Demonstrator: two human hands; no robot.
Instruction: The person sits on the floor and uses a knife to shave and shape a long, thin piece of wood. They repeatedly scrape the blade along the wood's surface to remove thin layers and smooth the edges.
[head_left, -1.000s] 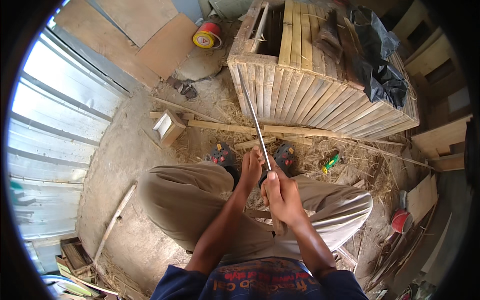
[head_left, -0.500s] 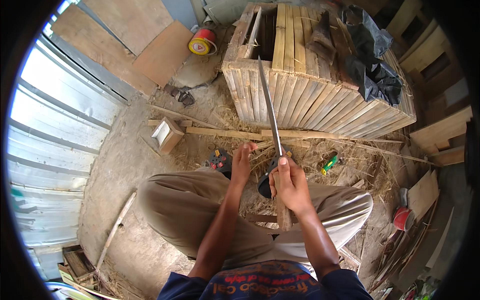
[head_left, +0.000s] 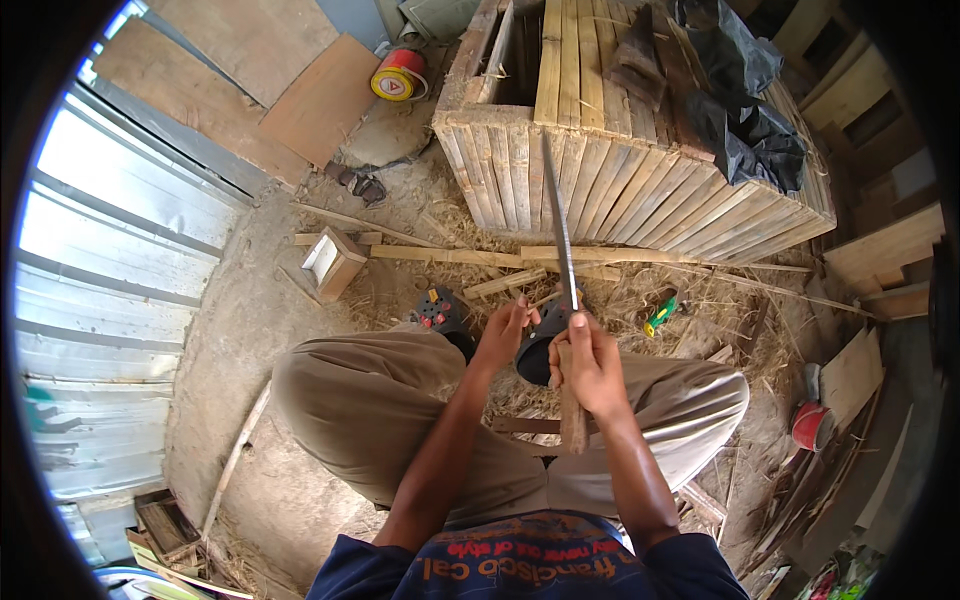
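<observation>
In my right hand (head_left: 590,370) is a machete (head_left: 560,225), its long dark blade pointing up and away and its rough wooden handle (head_left: 572,420) running down toward my lap. The fingers wrap the handle, with the thumb near the base of the blade. Just left of the blade, my left hand (head_left: 505,332) is raised with the fingers curled together; whatever may be between the fingertips is too small to make out. Below the hands are my dark clogs (head_left: 537,355), and a short wooden piece (head_left: 527,425) lies between my legs.
A slatted wooden box (head_left: 560,180) with black plastic (head_left: 745,140) on top stands ahead. Wood strips (head_left: 450,257) and shavings cover the ground. A green-and-yellow tool (head_left: 661,314) lies right, a small wooden box (head_left: 333,264) left, a red-and-yellow bucket (head_left: 398,75) farther back.
My left hand has moved slightly right and lower, its fingers drawing together. The machete has shifted a little right and its tip sits lower. My view has tilted slightly.
</observation>
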